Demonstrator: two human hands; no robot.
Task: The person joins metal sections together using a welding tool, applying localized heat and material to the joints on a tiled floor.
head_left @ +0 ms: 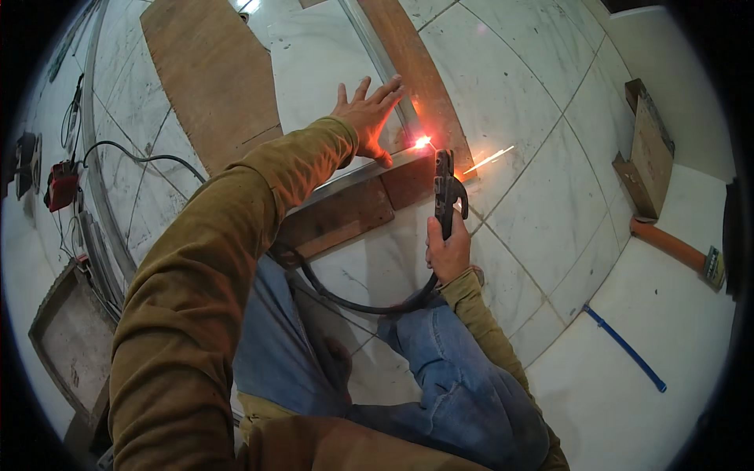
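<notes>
My left hand (367, 118), fingers spread, presses on two grey metal tubes, one running away from me (364, 35) and one crosswise (409, 157), where they meet at a corner. Brown boards (345, 220) lie beneath them. A bright red-white glow and flying sparks are at that corner. My right hand (448, 250) is closed around a black electrode holder (444, 184), whose tip is at the glow just right of my left hand. A thick black cable (345, 302) loops from the holder toward the left, behind my left forearm.
A large brown board (204, 78) lies upper left on the tiled floor (534, 228). A red machine (63, 184), cables, long metal bars (102, 255) and a grey tray (43, 334) line the left. At right are a bent panel (644, 157), an orange-handled hammer-like tool (667, 247) and a blue bar (624, 345).
</notes>
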